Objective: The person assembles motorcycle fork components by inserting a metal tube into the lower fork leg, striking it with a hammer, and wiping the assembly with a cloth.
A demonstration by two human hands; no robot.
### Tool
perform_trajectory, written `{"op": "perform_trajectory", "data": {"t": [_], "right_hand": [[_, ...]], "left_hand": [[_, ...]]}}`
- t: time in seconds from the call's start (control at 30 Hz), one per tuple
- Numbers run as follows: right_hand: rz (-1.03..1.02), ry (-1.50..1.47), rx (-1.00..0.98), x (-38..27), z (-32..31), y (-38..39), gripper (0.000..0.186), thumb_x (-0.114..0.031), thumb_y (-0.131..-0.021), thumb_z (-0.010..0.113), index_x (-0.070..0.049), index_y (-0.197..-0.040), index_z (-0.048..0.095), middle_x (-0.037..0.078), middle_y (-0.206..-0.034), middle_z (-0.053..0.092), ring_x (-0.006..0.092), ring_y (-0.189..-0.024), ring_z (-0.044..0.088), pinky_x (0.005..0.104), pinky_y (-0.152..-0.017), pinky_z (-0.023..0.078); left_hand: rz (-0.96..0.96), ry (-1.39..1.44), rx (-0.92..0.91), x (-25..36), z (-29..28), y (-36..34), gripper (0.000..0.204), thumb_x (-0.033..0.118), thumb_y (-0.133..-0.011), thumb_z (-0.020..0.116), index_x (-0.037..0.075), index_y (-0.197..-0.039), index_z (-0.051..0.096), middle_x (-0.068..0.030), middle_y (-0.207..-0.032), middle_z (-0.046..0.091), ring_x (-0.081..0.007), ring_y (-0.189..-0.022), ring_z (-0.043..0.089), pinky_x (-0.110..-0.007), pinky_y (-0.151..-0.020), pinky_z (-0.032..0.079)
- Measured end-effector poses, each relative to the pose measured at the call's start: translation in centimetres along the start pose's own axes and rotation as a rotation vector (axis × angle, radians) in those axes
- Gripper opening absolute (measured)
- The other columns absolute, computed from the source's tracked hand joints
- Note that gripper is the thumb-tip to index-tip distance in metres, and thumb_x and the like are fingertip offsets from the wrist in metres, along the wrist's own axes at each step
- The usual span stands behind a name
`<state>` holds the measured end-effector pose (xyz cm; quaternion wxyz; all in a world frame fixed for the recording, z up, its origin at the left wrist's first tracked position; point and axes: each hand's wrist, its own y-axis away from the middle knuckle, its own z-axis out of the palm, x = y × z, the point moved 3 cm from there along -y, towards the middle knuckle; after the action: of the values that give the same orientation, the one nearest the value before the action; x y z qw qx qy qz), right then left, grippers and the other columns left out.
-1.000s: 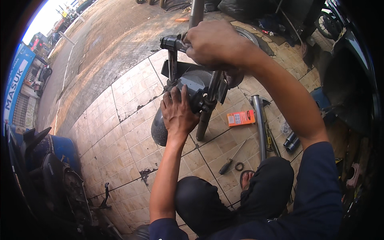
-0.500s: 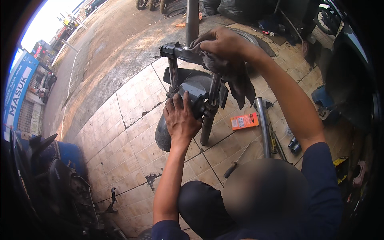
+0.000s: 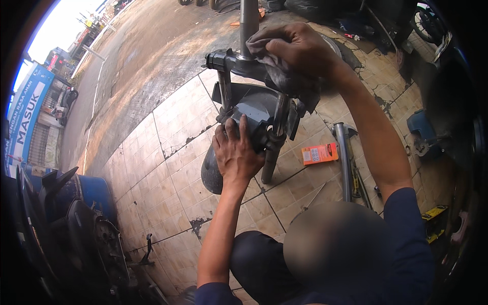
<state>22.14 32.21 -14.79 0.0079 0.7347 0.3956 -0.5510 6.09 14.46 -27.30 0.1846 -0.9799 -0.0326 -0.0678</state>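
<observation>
A motorcycle front fork stands on the tiles, with its steering stem (image 3: 249, 28) upright above the fork clamp (image 3: 231, 63). Two fork legs (image 3: 280, 116) run down past a dark front mudguard (image 3: 210, 172). My left hand (image 3: 238, 158) lies on top of the mudguard between the legs, its fingers stretched and apart, the thumb hidden. Bunched in my right hand (image 3: 307, 51) is a grey rag (image 3: 282, 73), closed in the fingers at the right end of the clamp, beside the stem. The rag's loose part droops over the upper right leg and hides it.
Right of the fork lie an orange box (image 3: 320, 154), a long metal tube (image 3: 343, 162) and a thin screwdriver-like shaft (image 3: 316, 196). A blue drum (image 3: 96, 192) and dark motorcycle parts (image 3: 81, 231) stand at the left. My dark-clothed knee (image 3: 256, 262) is close below.
The rag has been lifted and gathered with my right hand; its long hanging tail no longer shows. My left hand stays on the mudguard. The whole view has shifted slightly.
</observation>
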Motion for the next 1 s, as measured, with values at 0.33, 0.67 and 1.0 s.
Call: {"op": "perform_trajectory", "data": {"t": [0.33,0.67,1.0], "right_hand": [[0.09,0.182,0.015,0.5,1.3,-1.1,0.034,-0.025,-0.086,0.062,0.0,-0.104,0.077,0.021,-0.094,0.075,0.0281,-0.085,0.073,0.0361,-0.082,0.055],[0.213,0.175,0.03,3.0,0.1,-1.2,0.028,-0.017,-0.093,0.055,0.002,-0.097,0.075,0.015,-0.093,0.074,0.0166,-0.084,0.068,0.0306,-0.081,0.052],[-0.284,0.521,-0.002,9.0,0.0,-3.6,0.02,-0.011,-0.096,0.054,0.0,-0.105,0.068,0.01,-0.102,0.074,0.0201,-0.094,0.069,0.0305,-0.091,0.051]], "left_hand": [[0.014,-0.003,0.005,-0.6,0.2,0.2,0.087,0.029,-0.067,0.079,0.009,-0.144,0.046,-0.0234,-0.136,0.049,-0.0448,-0.128,0.045,-0.053,-0.109,0.038],[0.008,-0.005,0.012,-0.9,0.2,0.3,0.086,0.034,-0.07,0.079,0.01,-0.146,0.046,-0.0216,-0.136,0.047,-0.0452,-0.129,0.044,-0.054,-0.108,0.037],[-0.011,-0.005,0.02,-0.7,0.5,0.1,0.093,0.029,-0.069,0.078,0.013,-0.151,0.037,-0.0253,-0.139,0.048,-0.0463,-0.13,0.044,-0.056,-0.109,0.036]]}}
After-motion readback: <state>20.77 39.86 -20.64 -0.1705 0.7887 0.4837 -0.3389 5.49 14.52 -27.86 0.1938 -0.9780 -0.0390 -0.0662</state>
